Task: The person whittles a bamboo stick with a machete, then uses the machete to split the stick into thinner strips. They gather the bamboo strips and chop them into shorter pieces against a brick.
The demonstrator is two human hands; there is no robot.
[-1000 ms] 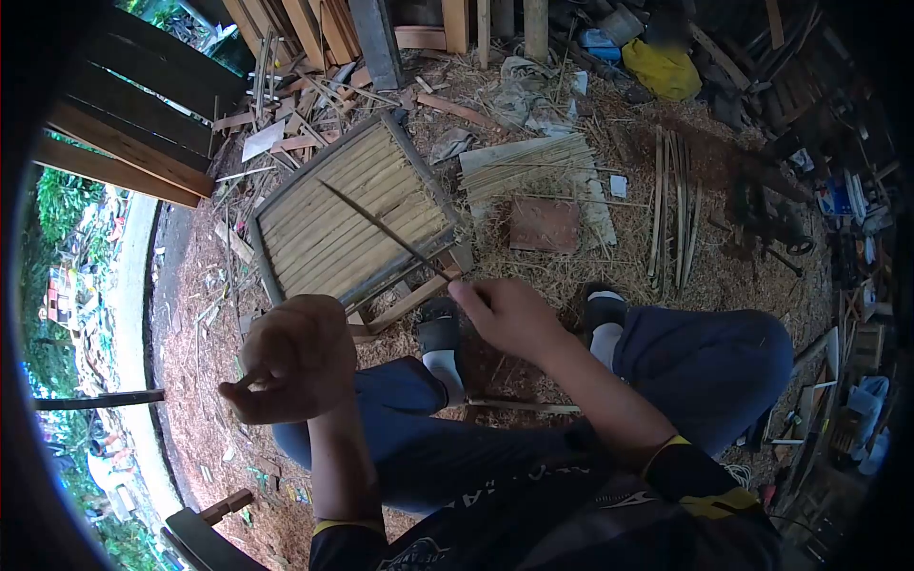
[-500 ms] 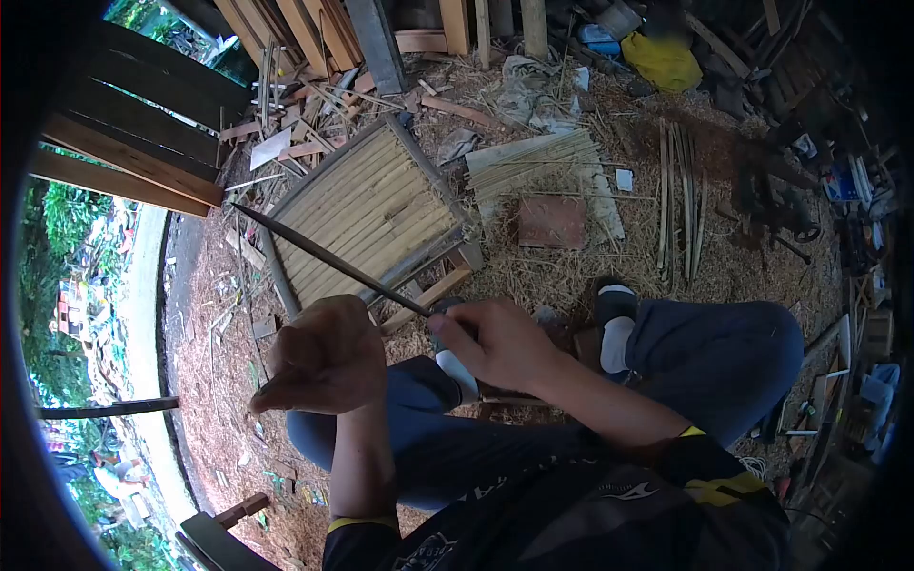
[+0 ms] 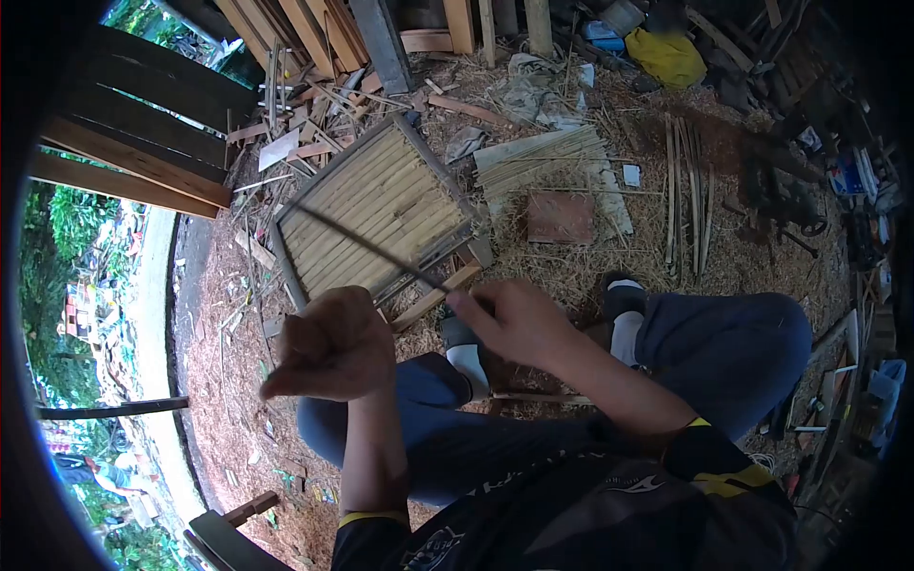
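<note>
In my right hand (image 3: 509, 319), a long slim dark rod (image 3: 367, 245) is gripped at its near end. It slants away to the upper left, over the slatted bamboo panel (image 3: 371, 205), and looks blurred toward its far end. My left hand (image 3: 333, 343) is raised just left of the rod, bent at the wrist with its fingers curled in. What the left fingers hold, if anything, I cannot tell. The wood-framed panel lies tilted on the floor in front of my feet.
Wood shavings cover the ground around my feet. A reddish-brown slab (image 3: 560, 217) lies by a pile of thin strips (image 3: 543, 162), with long strips (image 3: 687, 190) farther right. Boards (image 3: 381, 48) lean at the back. A yellow cloth (image 3: 666, 59) lies at the back right.
The rod's far end has swung to the right across the panel and now looks blurred. Both hands keep their grip shape, and the whole view has shifted slightly.
</note>
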